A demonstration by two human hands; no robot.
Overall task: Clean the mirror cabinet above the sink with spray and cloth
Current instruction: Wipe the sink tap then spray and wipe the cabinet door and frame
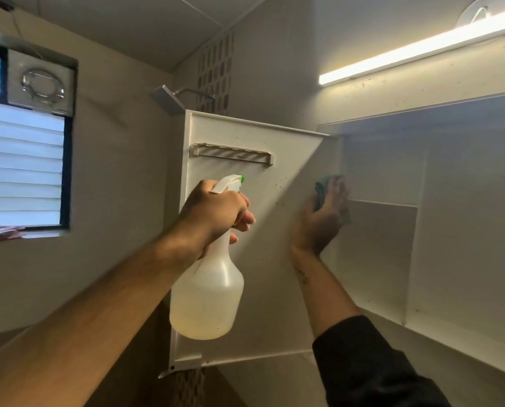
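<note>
The white cabinet [451, 218] hangs open above me, its door [263, 259] swung out to the left with a small rail on its speckled inner face. My left hand [216, 212] grips the neck of a translucent spray bottle [208, 301] with a white trigger and green nozzle, held upright in front of the door. My right hand [321, 221] presses a green cloth [324, 185] flat against the cabinet's left inner wall near the hinge edge. Most of the cloth is hidden under the palm.
Inside the cabinet are a shelf [383, 202] and an upright divider [415, 236]. A lit tube lamp [421, 45] runs above it. A shower head [169, 101] sits behind the door. A louvred window [22, 165] and vent fan [41, 83] are on the left wall.
</note>
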